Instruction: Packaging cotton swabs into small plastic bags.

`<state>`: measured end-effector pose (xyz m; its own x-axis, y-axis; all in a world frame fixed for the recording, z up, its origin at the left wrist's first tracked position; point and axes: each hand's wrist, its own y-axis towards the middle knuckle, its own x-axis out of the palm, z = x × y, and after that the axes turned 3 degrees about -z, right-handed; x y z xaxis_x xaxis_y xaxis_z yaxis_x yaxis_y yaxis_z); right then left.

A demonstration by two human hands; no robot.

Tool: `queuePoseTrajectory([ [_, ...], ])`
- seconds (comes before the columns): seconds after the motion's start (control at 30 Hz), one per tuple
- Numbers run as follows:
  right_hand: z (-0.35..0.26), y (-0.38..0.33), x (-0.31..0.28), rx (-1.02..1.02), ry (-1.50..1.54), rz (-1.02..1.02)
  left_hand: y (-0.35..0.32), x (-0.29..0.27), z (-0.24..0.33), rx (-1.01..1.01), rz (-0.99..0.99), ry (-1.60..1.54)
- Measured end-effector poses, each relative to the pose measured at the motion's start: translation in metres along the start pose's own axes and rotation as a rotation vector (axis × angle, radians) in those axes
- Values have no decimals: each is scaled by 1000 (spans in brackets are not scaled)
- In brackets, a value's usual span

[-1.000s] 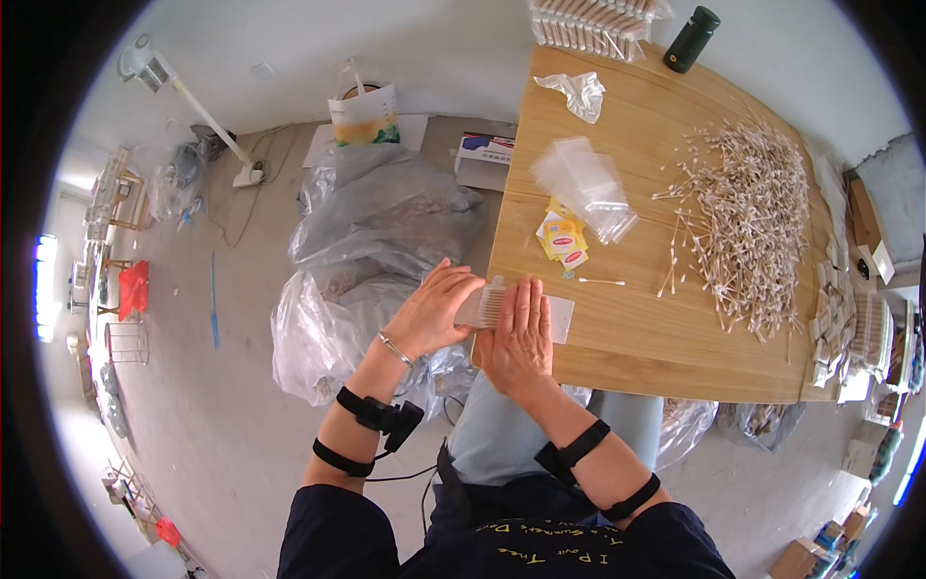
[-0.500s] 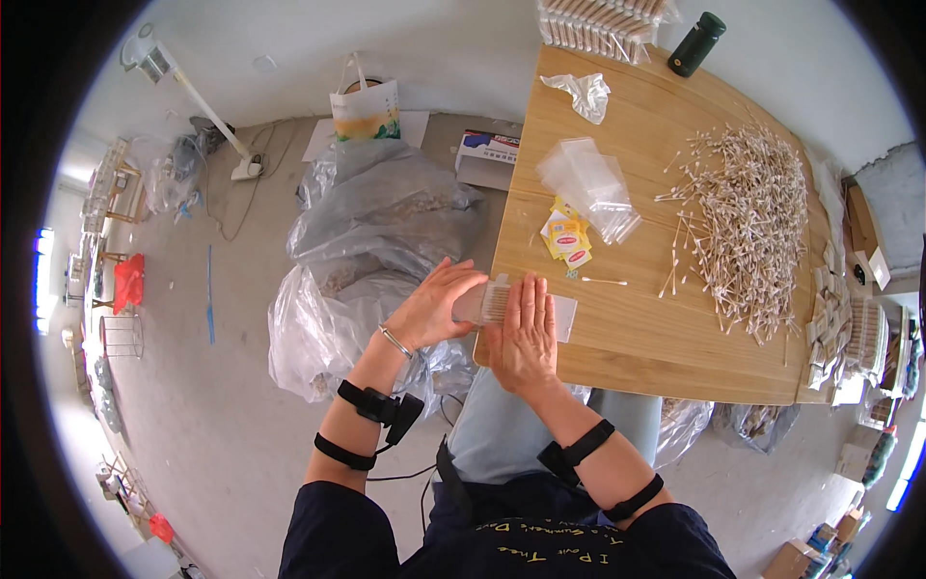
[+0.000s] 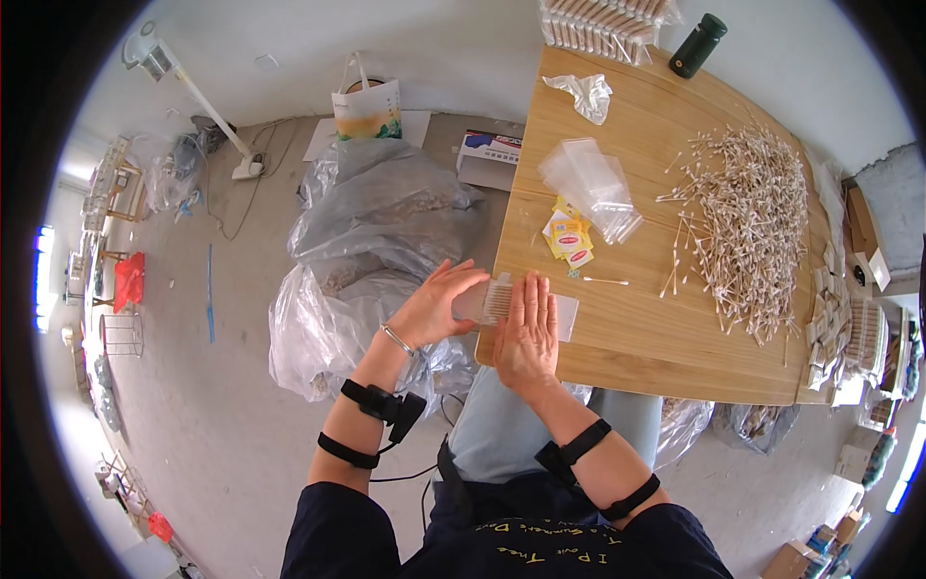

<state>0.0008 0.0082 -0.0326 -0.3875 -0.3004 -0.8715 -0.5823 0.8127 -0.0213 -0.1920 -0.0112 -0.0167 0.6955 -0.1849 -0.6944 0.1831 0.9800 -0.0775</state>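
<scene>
A small clear bag packed with cotton swabs (image 3: 497, 301) lies at the near left edge of the wooden table (image 3: 666, 338), partly overhanging it. My left hand (image 3: 436, 307) is cupped against the bag's left end, fingers straight. My right hand (image 3: 529, 333) lies flat on top of the bag, pressing it to the table. The bag's right end (image 3: 569, 314) shows past my right hand.
A big heap of loose cotton swabs (image 3: 748, 222) covers the table's right side. Empty clear bags (image 3: 590, 185) and small yellow labels (image 3: 567, 236) lie mid-table. Filled swab packs (image 3: 603, 21) and a dark bottle (image 3: 696, 44) stand far back. Large plastic sacks (image 3: 381, 251) sit on the floor left.
Both hands stay on the swab bag at the table's edge. My left hand has shifted slightly along the bag's left end; the bag has hardly moved.
</scene>
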Motion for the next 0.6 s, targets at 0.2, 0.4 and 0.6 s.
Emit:
queuePoseTrajectory([
  [0.2, 0, 1, 4, 18, 6, 2, 0, -1, 1, -26, 20, 11],
  [0.4, -9, 3, 3, 51, 26, -11, -3, 2, 3, 41, 63, 71],
  [0.6, -14, 5, 8, 77, 43, 18, -2, 1, 5, 51, 60, 89],
])
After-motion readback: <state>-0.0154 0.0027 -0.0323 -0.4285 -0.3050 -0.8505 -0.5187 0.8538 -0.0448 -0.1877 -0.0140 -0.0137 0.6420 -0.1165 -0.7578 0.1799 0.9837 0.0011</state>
